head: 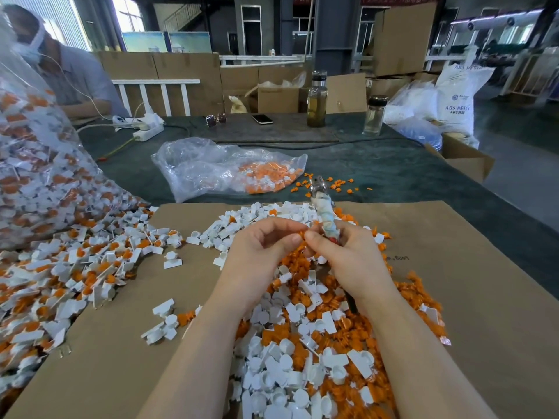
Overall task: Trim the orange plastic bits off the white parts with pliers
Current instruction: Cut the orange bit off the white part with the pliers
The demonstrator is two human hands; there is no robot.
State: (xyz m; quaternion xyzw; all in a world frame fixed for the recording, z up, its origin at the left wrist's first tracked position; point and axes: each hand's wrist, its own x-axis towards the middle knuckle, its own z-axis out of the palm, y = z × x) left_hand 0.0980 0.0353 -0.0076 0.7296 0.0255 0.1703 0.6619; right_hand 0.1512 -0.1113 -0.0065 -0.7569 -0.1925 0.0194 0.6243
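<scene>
While both forearms reach in from the bottom edge, a heap of loose white parts (302, 373) and orange bits (341, 334) lies nearest, spread over a brown cardboard sheet (121, 343) on the counter (393, 176). Above the heap, the left hand (257, 252) curls its thumb and forefinger to pinch a small orange piece (299, 235), which the right thumb also touches. The right hand (348, 255) grips the pliers (322, 207) by their cloth-wrapped handles, the metal head pointing up and away; how the jaws stand cannot be told. To the left, untrimmed white-and-orange parts (75, 267) spill from a big clear bag (36, 161). Farther back lies a smaller clear bag (211, 167) holding orange and white pieces, with orange scraps (338, 184) scattered just beside it. Beyond sit a power strip (148, 128), sunglasses (216, 118), a phone (262, 118) and two bottles (317, 98). Another person (69, 74) sits at the far left.
</scene>
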